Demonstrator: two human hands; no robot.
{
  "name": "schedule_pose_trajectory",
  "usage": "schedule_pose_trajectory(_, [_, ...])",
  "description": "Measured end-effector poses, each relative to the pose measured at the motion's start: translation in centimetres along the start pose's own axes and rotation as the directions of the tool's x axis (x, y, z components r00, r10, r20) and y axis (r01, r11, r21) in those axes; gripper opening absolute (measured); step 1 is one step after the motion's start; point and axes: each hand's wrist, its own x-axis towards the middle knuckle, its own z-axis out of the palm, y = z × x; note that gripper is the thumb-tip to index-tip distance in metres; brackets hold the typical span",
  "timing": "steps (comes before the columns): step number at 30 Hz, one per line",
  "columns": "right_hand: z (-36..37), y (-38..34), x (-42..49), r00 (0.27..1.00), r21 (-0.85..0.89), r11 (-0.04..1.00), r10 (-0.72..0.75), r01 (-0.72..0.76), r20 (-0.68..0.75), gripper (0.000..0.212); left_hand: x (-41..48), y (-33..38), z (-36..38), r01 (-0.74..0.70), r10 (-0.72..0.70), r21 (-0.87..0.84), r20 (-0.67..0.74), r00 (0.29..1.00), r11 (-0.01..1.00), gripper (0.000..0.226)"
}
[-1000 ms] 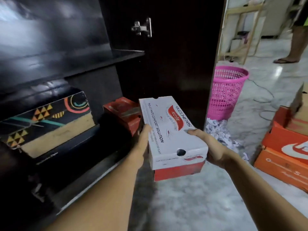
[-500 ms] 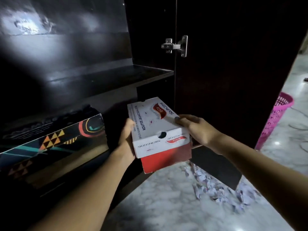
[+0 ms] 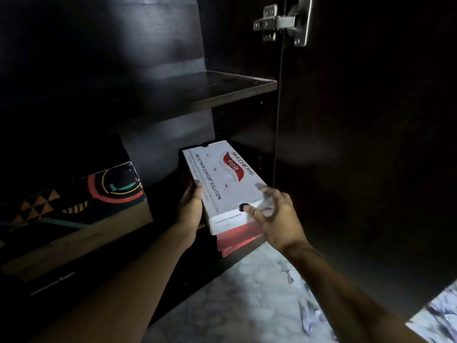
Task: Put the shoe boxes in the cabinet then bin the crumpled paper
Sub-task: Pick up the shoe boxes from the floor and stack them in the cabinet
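Fingers of the left hand (image 3: 190, 209) clamp the left side of the Skechers shoe box (image 3: 222, 179); those of the right hand (image 3: 277, 216) are spread, touching its near right corner. Box sits partly inside the lower right compartment of the cabinet (image 3: 222, 87): push squarely from the near end

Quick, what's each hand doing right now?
Left hand: grips the white shoe box by its left side.
Right hand: open, spread fingers touching the box's near corner.
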Motion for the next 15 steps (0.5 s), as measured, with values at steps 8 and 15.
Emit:
schedule_pose_trajectory(8, [2.8, 1.6, 0.3, 0.953, -0.253, 0.963, -0.159, 0.093, -0.257, 0.040, -2.3, -3.1, 0.4, -0.316, 0.316, -0.005, 0.034, 0.948, 0.949, 0.051])
schedule_pose_trajectory(15, [2.7, 1.2, 3.3, 0.967, -0.203, 0.977, -0.106, 0.058, -0.233, 0.040, 0.3, -2.1, 0.9, -0.251, 0.220, 0.099, 0.251, 0.943, 0.963, 0.076])
